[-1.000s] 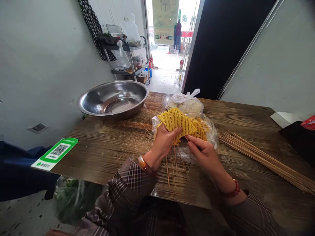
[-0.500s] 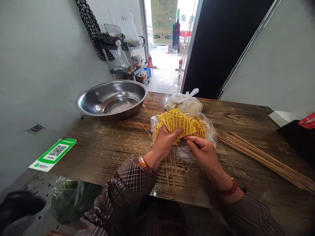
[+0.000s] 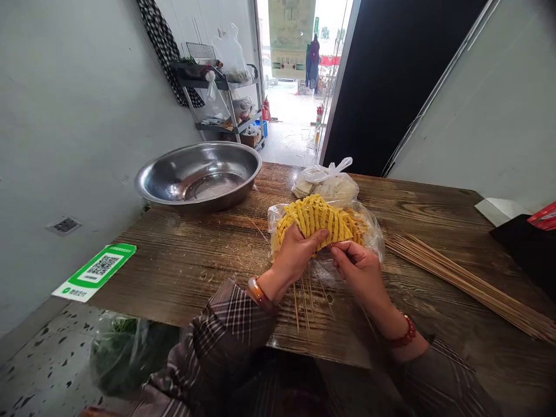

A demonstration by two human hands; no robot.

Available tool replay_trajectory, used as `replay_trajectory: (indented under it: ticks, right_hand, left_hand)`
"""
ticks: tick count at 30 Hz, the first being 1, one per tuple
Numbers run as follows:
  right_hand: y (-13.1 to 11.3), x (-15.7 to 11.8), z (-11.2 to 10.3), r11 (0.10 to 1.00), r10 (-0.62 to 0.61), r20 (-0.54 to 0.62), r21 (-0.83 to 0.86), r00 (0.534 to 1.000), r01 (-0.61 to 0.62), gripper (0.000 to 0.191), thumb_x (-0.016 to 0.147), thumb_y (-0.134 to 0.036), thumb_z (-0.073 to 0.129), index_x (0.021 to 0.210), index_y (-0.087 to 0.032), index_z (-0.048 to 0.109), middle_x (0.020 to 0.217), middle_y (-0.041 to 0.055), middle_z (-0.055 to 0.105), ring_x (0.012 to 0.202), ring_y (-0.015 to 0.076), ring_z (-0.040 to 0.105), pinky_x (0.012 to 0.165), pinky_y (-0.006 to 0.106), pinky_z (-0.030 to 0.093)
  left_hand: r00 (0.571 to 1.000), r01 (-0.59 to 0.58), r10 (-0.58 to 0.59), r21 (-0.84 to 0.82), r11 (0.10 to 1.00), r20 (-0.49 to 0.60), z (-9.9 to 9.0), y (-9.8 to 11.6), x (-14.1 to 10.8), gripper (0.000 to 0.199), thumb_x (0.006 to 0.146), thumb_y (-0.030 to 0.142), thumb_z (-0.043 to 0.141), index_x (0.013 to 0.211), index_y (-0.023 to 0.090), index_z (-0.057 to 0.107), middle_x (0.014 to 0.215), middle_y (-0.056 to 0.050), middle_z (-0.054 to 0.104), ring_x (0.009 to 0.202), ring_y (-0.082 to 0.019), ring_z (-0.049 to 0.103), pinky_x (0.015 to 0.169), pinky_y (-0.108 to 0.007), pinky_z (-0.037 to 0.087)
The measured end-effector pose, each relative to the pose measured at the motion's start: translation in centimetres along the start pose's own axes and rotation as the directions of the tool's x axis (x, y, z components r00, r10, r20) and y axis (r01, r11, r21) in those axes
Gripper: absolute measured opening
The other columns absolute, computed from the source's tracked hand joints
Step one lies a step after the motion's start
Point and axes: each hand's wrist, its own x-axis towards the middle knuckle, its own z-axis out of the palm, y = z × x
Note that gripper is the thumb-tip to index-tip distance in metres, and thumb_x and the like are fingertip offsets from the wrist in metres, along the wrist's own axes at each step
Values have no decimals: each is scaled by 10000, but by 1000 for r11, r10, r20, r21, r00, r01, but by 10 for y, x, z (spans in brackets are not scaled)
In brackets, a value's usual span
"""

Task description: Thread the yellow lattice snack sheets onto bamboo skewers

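Note:
My left hand [image 3: 297, 252] is closed round a yellow piece of food [image 3: 324, 223] cut with slanting slits, thumb on top. At its lower right edge, my right hand [image 3: 358, 266] pinches a thin bamboo skewer [image 3: 368, 319]; its tail shows below the palm, and its tip touches or enters the food, I cannot tell which. More yellow slitted pieces [image 3: 357, 223] lie behind in an open clear plastic bag [image 3: 374, 231]. Several loose skewers [image 3: 307, 304] show on the tabletop below my left hand; their upper ends are hidden.
A wide steel basin [image 3: 200, 174] stands at the back left of the wooden table [image 3: 174, 266]. Behind the food sits a tied plastic bag [image 3: 330, 184]. A skewer bundle [image 3: 460, 281] lies right, near a black box [image 3: 521, 243]. A green QR card [image 3: 98, 272] lies left.
The yellow piece has tilted slightly and dropped a little on its right side between my hands. Both hands keep their grips. A dark shape at the lower left has gone from view.

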Motion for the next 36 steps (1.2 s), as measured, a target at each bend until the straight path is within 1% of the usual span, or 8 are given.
replay_trajectory:
  ticks: [3,6,12,17,23,30,33,36]
  right_hand:
    - [0,0,0,1000,4,-7,12,1000,-4,268,852,-433,666,791,-176,712,562,-20,581,464,94,455,447,224,376]
    - [-1,0,-1,1000,-8,-13,1,1000,8,273,853,-437,668,788,-176,714,557,-23,572,463,94,457,450,225,381]
    - [1,-3,-2,997,-43,30,-65,999,45,263,879,-422,645,837,-178,734,605,-8,604,489,98,481,459,226,391]
    - [3,-5,-2,989,-76,31,-122,997,79,250,888,-408,639,854,-182,741,609,-3,620,510,110,515,470,231,410]
    - [2,-5,0,982,-114,30,-147,993,117,220,884,-385,639,857,-193,742,643,9,660,580,139,595,498,242,441]
    - [6,-5,0,976,-136,4,-170,991,135,216,881,-388,644,894,-203,754,759,36,741,658,168,658,625,298,534]
    - [6,-5,0,969,-146,12,-200,989,146,226,885,-392,643,948,-212,765,844,48,773,695,176,681,686,321,558]
    - [5,-6,0,960,-158,67,-222,985,169,232,894,-388,637,994,-228,773,965,60,790,767,194,713,750,351,581]
  left_hand:
    - [1000,5,-5,-26,1000,2,1,2,-1,390,684,261,839,1034,162,698,1067,-79,742,1004,-232,684,917,-362,532]
    - [1000,21,-21,-110,994,4,2,8,-1,400,662,273,859,1014,163,705,1043,-70,753,991,-230,698,917,-351,537]
    - [994,69,-90,-293,954,-60,-2,22,3,421,615,304,894,964,152,714,957,-54,768,924,-232,725,913,-374,570]
    - [992,57,-88,-301,952,-90,-3,23,5,422,594,236,904,958,154,706,927,-33,771,858,-205,733,876,-356,588]
    - [994,63,-91,-359,931,-60,0,24,3,428,618,174,880,1003,168,693,954,-30,771,909,-212,735,912,-363,576]
    - [994,90,-109,-357,930,-31,-1,22,2,382,649,181,865,994,137,708,987,-76,773,956,-240,733,936,-386,574]
    - [992,80,-109,-361,929,-61,-3,23,4,348,651,182,863,962,123,717,971,-90,774,1006,-262,725,967,-405,563]
    - [991,39,-84,-379,925,-103,-5,24,7,330,649,180,863,943,133,720,954,-81,777,1017,-265,724,984,-419,557]
